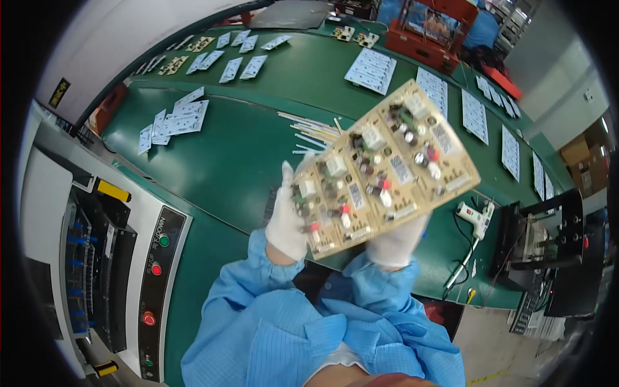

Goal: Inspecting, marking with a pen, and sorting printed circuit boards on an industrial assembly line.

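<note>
I hold a tan circuit board panel (pixel 387 171) tilted above the green bench, its component side facing up. It carries several repeated sections with white blocks, red and black cylindrical parts and printed labels. My left hand (pixel 287 219), in a white glove, grips its left edge with the thumb standing up beside it. The right hand (pixel 398 244), gloved too, is at the panel's lower right edge; its fingers are hidden behind the board. Blue sleeves cover both forearms. Just beyond the panel's left end lies a bundle of thin pale strips (pixel 309 128).
White board panels (pixel 371 69) lie along the far bench and right side. Smaller white boards (pixel 184 117) overlap at left. A machine with push buttons (pixel 157 268) stands near left. To the right are a white glue gun (pixel 477 218) and a black fixture (pixel 541 235).
</note>
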Action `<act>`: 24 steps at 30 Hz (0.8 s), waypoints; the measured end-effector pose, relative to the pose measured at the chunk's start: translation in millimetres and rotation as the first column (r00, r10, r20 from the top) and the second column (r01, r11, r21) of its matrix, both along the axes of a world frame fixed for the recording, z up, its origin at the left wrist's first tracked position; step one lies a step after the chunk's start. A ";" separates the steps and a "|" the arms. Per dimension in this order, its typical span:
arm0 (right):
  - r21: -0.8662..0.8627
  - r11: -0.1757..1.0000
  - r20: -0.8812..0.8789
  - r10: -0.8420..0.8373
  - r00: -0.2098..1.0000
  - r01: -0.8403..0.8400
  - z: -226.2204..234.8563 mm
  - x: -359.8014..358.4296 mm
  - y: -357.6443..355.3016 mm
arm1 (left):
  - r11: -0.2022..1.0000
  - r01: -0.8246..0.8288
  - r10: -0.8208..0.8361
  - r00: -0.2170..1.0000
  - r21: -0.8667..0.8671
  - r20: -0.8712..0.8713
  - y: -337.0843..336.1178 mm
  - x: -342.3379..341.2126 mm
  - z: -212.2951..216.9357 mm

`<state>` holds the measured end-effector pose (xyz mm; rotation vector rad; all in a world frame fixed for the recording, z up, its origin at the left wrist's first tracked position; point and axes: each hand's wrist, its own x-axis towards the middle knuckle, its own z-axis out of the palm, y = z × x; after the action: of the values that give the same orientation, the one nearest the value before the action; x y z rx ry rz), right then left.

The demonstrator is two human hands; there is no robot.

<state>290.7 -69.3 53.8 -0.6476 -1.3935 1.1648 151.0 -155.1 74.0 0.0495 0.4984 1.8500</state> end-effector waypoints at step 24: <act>-0.517 0.818 -0.150 -0.377 0.914 0.252 -1.0 17.3 -46.2 | 0.930 -0.365 0.288 0.800 -0.044 -0.527 19.4 -5.1 8.0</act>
<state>308.0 -115.5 52.8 -1.0135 -0.7346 1.2797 145.9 -135.7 82.1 0.3920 1.0715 2.1353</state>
